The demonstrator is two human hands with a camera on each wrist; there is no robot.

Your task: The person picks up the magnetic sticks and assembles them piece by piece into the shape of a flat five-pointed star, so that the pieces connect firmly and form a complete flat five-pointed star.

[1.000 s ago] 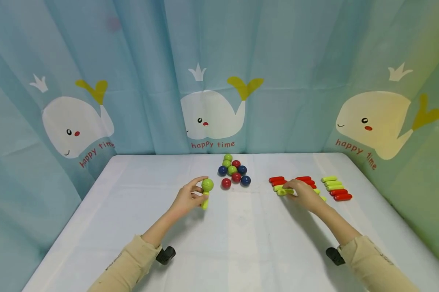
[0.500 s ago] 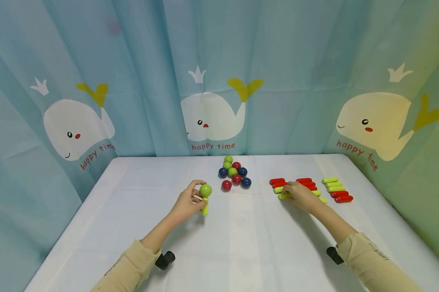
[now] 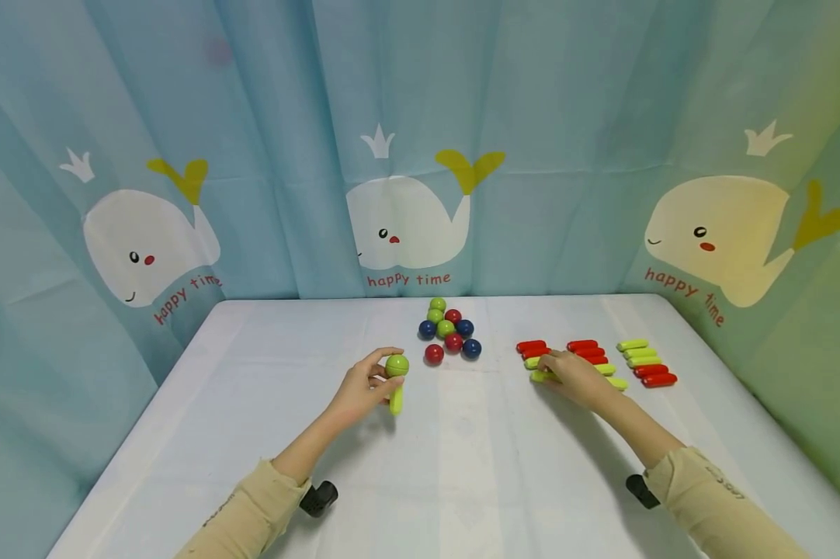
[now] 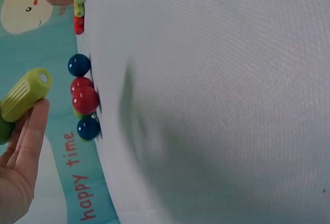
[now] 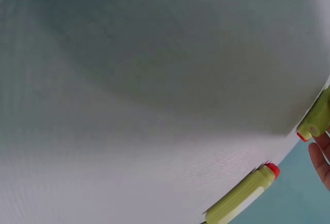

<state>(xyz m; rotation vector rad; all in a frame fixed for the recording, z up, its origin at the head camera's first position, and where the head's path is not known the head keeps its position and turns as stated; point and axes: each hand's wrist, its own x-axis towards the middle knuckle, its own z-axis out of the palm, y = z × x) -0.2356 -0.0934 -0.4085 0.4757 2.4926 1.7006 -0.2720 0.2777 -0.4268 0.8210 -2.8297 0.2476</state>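
a pale blue curtain [image 3: 560,93] printed with white whales hangs behind a desk [image 3: 476,458] spread with white cloth. over the desk reach two arms in beige sleeves [image 3: 248,508], each with a black device [image 3: 319,498] at the wrist. the left hand [image 3: 355,394], raised above the cloth, has its fingers and thumb bent round a green ball [image 3: 397,365], with a green stick [image 3: 396,401] pointing down below it. the right hand [image 3: 579,378] is down at the sticks, fingers bent, pinching the nearest green stick [image 3: 543,376] of the left-hand row; the fingertips are partly hidden. past it lie more red and green sticks [image 3: 654,371] in rows, the rightmost with three green and two red. smallest are the red, blue and green balls [image 3: 453,342], clustered toward the far edge, between the two hands.
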